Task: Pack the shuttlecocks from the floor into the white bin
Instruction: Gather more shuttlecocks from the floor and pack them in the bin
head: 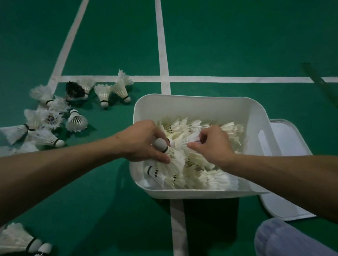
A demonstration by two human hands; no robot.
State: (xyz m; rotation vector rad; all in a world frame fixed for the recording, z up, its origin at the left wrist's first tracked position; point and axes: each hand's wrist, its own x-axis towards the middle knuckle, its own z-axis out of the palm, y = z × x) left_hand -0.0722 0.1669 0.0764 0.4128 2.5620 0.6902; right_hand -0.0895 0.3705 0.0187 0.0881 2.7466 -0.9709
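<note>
My left hand [144, 140] was curled round a shuttlecock [161, 145], cork end up towards me, over the near left part of the white bin [199, 96]. My right hand [212, 146] pinched the feathers of a second shuttlecock [193, 139] on the pile [211, 175] that filled the bin. More loose shuttlecocks [47, 119] lay scattered on the green floor [218, 27] left of the bin, two others [22, 241] under my left forearm. The white lid [285, 142] lay flat just beside the bin on its right
</note>
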